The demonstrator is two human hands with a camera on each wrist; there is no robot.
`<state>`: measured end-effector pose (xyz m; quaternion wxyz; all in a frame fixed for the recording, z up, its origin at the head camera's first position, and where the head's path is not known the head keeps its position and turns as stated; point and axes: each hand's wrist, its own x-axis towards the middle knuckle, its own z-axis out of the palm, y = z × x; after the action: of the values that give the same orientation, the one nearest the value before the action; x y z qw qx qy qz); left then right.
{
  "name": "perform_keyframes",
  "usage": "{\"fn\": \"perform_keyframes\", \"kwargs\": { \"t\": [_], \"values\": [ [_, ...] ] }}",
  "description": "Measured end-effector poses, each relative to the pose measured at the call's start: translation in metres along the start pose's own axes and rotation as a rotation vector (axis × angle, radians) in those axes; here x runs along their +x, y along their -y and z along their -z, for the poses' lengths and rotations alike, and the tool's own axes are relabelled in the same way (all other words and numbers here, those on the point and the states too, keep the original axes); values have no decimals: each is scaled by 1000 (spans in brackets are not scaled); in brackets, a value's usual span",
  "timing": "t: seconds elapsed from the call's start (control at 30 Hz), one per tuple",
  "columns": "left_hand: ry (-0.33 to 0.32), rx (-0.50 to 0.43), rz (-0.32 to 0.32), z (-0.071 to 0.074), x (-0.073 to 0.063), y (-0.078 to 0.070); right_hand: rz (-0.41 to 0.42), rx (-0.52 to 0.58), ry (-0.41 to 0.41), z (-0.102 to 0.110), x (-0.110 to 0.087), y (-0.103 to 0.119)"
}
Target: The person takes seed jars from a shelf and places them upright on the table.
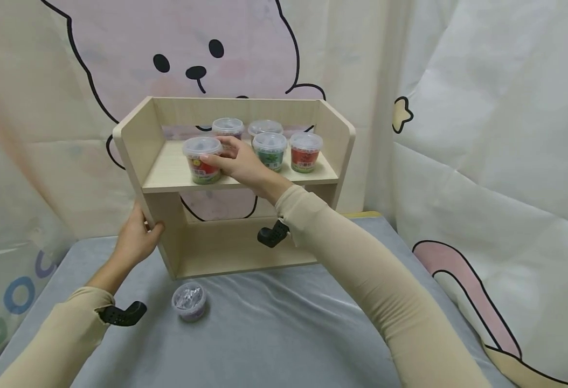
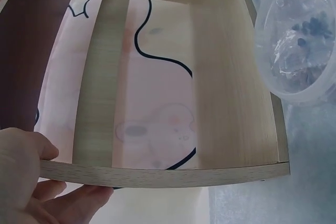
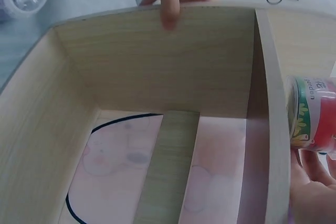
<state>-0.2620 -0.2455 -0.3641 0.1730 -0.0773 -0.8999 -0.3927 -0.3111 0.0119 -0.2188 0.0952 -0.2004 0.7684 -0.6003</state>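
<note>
My right hand (image 1: 245,161) grips a lidded plastic tub (image 1: 203,168) with a red and green label, at the front left of the upper shelf. In the right wrist view this tub (image 3: 320,114) appears at the right edge, fingers beneath it. My left hand (image 1: 136,240) holds the left side panel of the pale wooden shelf unit (image 1: 155,210), thumb on one face and fingers on the other. Also on the upper shelf are a green-labelled tub (image 1: 270,155), a red-labelled tub (image 1: 305,156) and two tubs behind, partly hidden.
Another lidded tub (image 1: 189,302), with clear wrapping and purplish contents, stands on the grey cloth-covered table (image 1: 274,334) before the unit's left front corner. The lower shelf board (image 1: 235,250) lies close above the table. Printed curtains (image 1: 361,64) hang behind and at the sides.
</note>
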Motion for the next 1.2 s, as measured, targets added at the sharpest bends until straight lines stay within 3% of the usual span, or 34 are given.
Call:
{"fn": "perform_keyframes", "kwargs": {
  "t": [0.9,1.2],
  "values": [
    [49,1,-23,1,-1,5,120,50,148,5,-53,-15],
    [34,26,-12,-2,1,6,149,40,195,5,-64,-31]
  ]
}}
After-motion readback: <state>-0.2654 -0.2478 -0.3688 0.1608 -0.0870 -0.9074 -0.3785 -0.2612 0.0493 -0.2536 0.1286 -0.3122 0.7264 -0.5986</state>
